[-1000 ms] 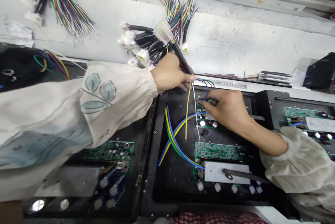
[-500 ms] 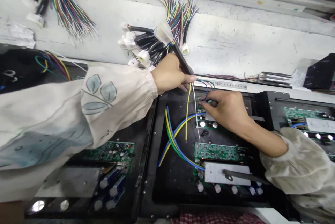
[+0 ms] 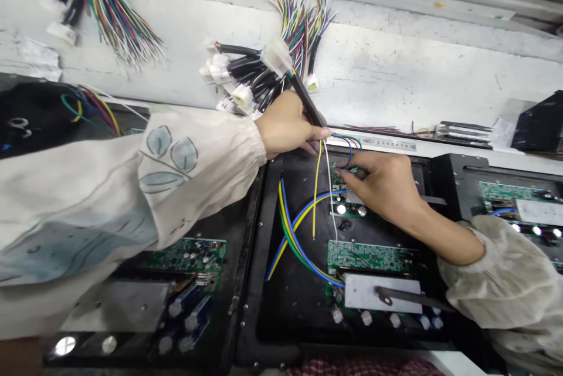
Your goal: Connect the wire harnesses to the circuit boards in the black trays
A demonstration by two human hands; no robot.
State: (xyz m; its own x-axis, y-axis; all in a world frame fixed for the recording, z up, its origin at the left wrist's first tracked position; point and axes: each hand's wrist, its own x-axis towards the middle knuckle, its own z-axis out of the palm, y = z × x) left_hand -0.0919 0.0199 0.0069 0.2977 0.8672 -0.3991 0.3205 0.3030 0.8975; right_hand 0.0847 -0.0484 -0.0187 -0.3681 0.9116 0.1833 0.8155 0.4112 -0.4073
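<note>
My left hand [image 3: 292, 125] is closed around a black-sleeved wire harness [image 3: 307, 96] with a white plug [image 3: 276, 56] at its upper end. Below the fingers hang a loose yellow wire [image 3: 316, 194] and a white wire [image 3: 329, 188]; the white one reaches down to the nearer circuit board [image 3: 365, 254]. Blue, red and green wires arc from the harness toward my right hand [image 3: 378, 179]. Its thumb and forefinger pinch the blue wire [image 3: 349, 153] at the farther circuit board [image 3: 336, 178], which the hand partly covers. The pinched wire end is hidden.
A black tray [image 3: 281, 317] holds both boards, with thick blue, yellow and green wires [image 3: 285, 229] curving over it. More harnesses [image 3: 246, 74] lie on the white bench behind, beside a ruler strip [image 3: 389, 144]. Neighbouring trays with boards [image 3: 189, 256] stand left and right.
Both hands keep almost the same place and grip. The whole view shifts very slightly; no wire is visibly let go or taken up.
</note>
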